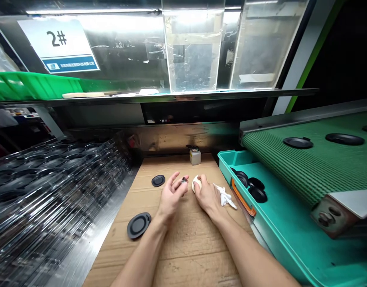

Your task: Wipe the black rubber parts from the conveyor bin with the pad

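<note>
Left of the teal bin point(291, 225), the brown surface point(189, 251) is showing darker streaks, two charcoal discs point(138, 225) are displaying concentric rings, the pad point(195, 181) is looking cream and the cloth point(226, 197) white. Over the bin, the belt point(303, 167) is showing fine green ribbing, and on the bin's side the handle point(243, 199) is glowing orange.

A long white light strip point(93, 12) at eleven o'clock throws glare across the shiny grey metal panel point(123, 30) below it. The brown cardboard-covered counter point(189, 247) gets softer light with faint shadows, and the person's bare fingers point(204, 182) look fairly crisp; two o'clock sinks to near black. Stacked clear plastic trays point(66, 195) smear toward eight o'clock, where wide-angle stretching distorts the edge.
</note>
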`<state>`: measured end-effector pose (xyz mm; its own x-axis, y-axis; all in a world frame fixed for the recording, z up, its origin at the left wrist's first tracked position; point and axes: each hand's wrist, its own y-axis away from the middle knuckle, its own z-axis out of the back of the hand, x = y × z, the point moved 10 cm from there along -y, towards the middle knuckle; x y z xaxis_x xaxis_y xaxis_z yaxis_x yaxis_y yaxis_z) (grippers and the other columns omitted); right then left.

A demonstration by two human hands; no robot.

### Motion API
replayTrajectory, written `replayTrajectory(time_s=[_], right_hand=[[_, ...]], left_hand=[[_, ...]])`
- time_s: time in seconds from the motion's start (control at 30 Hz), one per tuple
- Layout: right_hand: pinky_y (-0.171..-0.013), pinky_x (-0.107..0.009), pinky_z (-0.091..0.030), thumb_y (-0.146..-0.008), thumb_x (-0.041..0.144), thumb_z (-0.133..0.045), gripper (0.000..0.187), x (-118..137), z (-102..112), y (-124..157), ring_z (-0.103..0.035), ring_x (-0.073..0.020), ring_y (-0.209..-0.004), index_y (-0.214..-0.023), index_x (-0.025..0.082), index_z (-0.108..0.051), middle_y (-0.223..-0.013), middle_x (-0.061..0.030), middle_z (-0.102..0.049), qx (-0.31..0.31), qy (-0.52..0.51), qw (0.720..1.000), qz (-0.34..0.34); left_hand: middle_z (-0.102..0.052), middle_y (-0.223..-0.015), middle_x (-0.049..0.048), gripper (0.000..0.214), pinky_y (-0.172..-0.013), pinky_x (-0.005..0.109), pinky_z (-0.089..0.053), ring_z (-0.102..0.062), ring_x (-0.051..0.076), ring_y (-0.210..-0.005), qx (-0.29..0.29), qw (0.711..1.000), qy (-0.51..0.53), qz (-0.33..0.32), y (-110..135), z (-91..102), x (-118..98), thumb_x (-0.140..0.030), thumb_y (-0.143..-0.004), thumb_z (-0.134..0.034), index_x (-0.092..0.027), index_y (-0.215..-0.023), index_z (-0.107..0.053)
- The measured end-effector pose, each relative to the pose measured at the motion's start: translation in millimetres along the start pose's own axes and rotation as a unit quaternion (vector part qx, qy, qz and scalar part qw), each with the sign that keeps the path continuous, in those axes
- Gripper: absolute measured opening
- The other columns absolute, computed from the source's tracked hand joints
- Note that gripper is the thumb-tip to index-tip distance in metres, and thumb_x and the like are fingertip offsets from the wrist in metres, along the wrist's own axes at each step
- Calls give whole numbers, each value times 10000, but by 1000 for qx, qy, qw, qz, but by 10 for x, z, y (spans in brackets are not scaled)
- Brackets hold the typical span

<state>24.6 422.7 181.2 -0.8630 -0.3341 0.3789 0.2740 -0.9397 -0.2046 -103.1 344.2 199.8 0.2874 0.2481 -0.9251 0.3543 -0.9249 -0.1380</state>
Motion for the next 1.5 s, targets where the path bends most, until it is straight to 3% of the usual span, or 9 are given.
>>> replayTrajectory(time_s=[0.2, 0.5, 0.67, 0.77, 0.87, 1.07, 1.23, 1.37, 1.5], right_hand=[[-567, -282, -304, -953, 421, -326, 301, -20, -31, -10, -652, -251, -747, -1186, 268, -440, -824, -53, -692, 44, -1, 999, -1], [-616, -280, -328, -950, 428, -369, 335, -36, -70, 0, -640, -225, -785, -1234, 259, -423, -879, -64, -681, 69, 16, 997, -18], [-631, -284, -334, -955, 449, -344, 356, -40, -96, 2, -635, -230, -787, -1238, 253, -435, -863, -61, -676, 67, 16, 998, -11], [-639, -292, -337, -957, 486, -312, 372, -52, -85, 3, -638, -244, -817, -1217, 262, -456, -880, -65, -675, 39, 13, 999, -17], [-647, -300, -340, -956, 493, -316, 372, -50, -91, 7, -639, -254, -825, -1205, 264, -470, -872, -66, -674, 22, 13, 1000, -16], [-632, -303, -337, -956, 486, -330, 361, -44, -95, 1, -645, -246, -801, -1189, 256, -483, -856, -71, -679, 23, 5, 1000, -16], [-650, -305, -352, -960, 472, -326, 349, -17, -52, 12, -650, -241, -819, -1190, 257, -475, -865, -74, -684, 22, 10, 1000, -14], [-659, -305, -364, -964, 452, -324, 338, -8, -43, 18, -648, -240, -824, -1187, 243, -469, -861, -79, -683, 27, 16, 999, -15], [-649, -302, -364, -962, 428, -329, 306, 7, -41, 12, -655, -246, -796, -1163, 248, -474, -822, -62, -681, 19, 6, 1000, -5]], left_hand=[[-585, -1272, 80, 892, -1107, 418, -299, -505, 231, -1224, 30, 939, -282, -193, 244, -305, -339, -164, -637, -775, -261, -1406, -333], [-627, -1175, 90, 868, -1130, 382, -225, -475, 262, -1239, -5, 993, -67, -94, 254, -236, -284, -3, -523, -790, -253, -1305, -510], [-627, -1173, 95, 735, -1059, 372, -317, -528, 264, -1155, 23, 963, -226, -143, 216, -227, -246, -229, -652, -789, -259, -1320, -484], [-665, -917, 99, 220, -998, 415, -350, -561, 291, -1034, 13, 933, -347, -97, 96, -40, -41, -412, -807, -624, -241, -941, -659], [-616, -861, 125, 240, -1028, 457, -283, -481, 329, -1104, -40, 888, -452, -68, 2, 239, 81, -427, -835, -558, -233, -705, -613], [-603, -993, 148, 248, -1053, 459, -230, -448, 333, -1147, -49, 897, -432, -74, -27, 429, 83, -460, -825, -547, -230, -845, -636], [-563, -1204, 165, 654, -1068, 473, -204, -380, 399, -1237, 24, 909, -412, -50, 97, 342, 93, -382, -474, -850, -234, -1072, -631], [-603, -1116, 141, 640, -1063, 439, -235, -429, 375, -1212, 42, 912, -406, -38, 81, 353, 29, -259, -467, -838, -241, -1074, -636], [-607, -1121, 128, 709, -1026, 419, -292, -472, 349, -1172, -10, 867, -495, -54, -269, 663, -287, -246, -527, -789, -233, -1202, -574]])
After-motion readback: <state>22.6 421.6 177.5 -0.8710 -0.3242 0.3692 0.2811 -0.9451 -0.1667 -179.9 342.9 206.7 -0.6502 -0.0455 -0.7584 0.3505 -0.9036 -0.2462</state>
